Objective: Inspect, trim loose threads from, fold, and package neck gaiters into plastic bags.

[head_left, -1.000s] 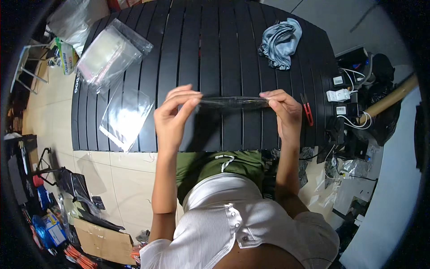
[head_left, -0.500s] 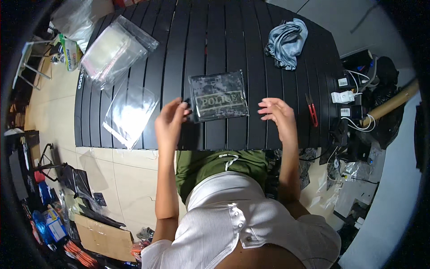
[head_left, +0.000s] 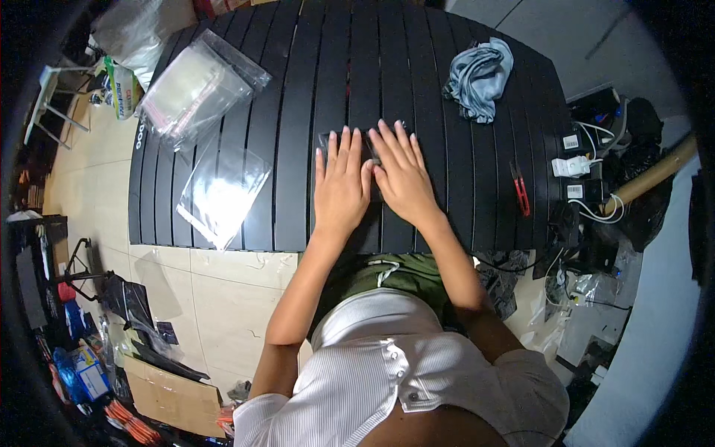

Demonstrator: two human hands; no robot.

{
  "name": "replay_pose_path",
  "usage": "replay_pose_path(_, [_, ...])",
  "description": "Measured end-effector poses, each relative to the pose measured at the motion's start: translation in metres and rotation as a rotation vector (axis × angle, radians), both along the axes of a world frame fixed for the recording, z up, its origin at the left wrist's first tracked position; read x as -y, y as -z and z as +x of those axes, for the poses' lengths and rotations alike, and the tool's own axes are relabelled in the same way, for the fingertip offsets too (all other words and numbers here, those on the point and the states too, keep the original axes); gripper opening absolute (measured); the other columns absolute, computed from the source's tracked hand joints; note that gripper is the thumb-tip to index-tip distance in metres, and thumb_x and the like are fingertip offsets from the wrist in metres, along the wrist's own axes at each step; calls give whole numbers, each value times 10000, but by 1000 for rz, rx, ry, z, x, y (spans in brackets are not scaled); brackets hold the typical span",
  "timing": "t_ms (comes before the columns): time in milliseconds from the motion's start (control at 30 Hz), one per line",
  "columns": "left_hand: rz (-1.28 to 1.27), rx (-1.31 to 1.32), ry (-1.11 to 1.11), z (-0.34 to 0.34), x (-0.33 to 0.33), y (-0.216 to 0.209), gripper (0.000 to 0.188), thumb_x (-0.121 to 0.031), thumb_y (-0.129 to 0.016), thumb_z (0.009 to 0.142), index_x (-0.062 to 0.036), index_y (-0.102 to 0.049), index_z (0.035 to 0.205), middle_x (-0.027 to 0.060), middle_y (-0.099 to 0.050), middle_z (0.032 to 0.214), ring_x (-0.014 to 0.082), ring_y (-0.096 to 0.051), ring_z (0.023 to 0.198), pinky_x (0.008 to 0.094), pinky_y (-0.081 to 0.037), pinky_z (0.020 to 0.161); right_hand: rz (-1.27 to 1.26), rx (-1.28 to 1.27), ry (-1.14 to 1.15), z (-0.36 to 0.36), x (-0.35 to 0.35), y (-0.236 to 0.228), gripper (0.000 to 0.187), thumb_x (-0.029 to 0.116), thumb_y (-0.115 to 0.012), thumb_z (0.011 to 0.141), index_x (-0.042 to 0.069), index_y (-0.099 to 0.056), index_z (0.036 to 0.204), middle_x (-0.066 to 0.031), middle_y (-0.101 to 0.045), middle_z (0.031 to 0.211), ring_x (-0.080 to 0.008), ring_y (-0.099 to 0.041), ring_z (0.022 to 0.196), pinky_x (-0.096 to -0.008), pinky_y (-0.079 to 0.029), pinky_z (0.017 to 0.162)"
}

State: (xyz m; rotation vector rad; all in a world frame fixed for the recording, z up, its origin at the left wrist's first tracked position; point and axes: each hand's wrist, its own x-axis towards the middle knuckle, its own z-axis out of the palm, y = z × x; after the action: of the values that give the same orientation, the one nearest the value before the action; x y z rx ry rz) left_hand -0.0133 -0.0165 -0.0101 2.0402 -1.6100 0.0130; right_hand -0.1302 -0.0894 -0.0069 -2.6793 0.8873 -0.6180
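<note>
Left hand (head_left: 341, 190): is lying palm down, fingers slightly spread, pinching nothing.
Right hand (head_left: 406, 179): is lying the same way, thumbs nearly meeting.
Dark glossy packet (head_left: 365, 147): is sitting under both hands on the black slatted table (head_left: 294, 171).
Flattening, probably: palms should be pressing evenly, working outward from the middle without creasing.
Hard to see: hands are covering most of the packet; pressure isn't showing; glare is washing out the clear bag (head_left: 223, 192).
</note>
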Motion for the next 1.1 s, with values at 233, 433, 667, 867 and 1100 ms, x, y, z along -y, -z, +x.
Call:
replay_pose_path(233, [75, 91, -46, 2, 2, 17, 453, -281, -337, 910, -107, -359, 1328, 52, -345, 1380, 193, -291, 1290, 510, -118, 1051, 44, -87, 49, -3, 2, 7, 507, 271, -438, 879, 162, -317, 1359, -141, -224, 1425, -294, -186, 1326, -496, -116, 1053])
replay_pose_path(433, [84, 106, -54, 1, 2, 18, 449, -276, -337, 907, -113, -371, 1323, 42, -354, 1374, 181, -298, 1287, 517, -92, 1052, 40, -119, 66, -4, 2, 7, 485, 292, -432, 885, 165, -345, 1346, -143, -225, 1424, -285, -195, 1324, -518, -109, 1045])
replay_pose_path(667, [81, 93, -59, 1, 3, 20, 446, -279, -355, 893, -110, -403, 1303, 36, -373, 1363, 171, -310, 1280, 528, -78, 1050, 37, -145, 62, -5, 4, 9, 477, 310, -431, 884, 163, -364, 1333, -130, -236, 1423, -280, -219, 1317, -519, -126, 1040])
replay_pose_path(867, [57, 171, -88, -1, 5, 20, 444, -276, -368, 883, -107, -420, 1290, 32, -383, 1358, 168, -316, 1277, 539, -67, 1046, -19, -152, 77, -4, 4, 11, 493, 320, -425, 884, 167, -336, 1345, -126, -232, 1425, -276, -221, 1317, -518, -131, 1040])
replay_pose_path(1100, [7, 85, -85, 3, -3, 15, 527, -314, -402, 895, -101, -286, 1362, 123, -253, 1419, 278, -195, 1326, 517, -71, 1049, 211, 330, 240, -8, 9, 20, 522, 231, -587, 817, 114, -399, 1289, -166, -300, 1367, -274, -308, 1250, -398, -275, 1000])
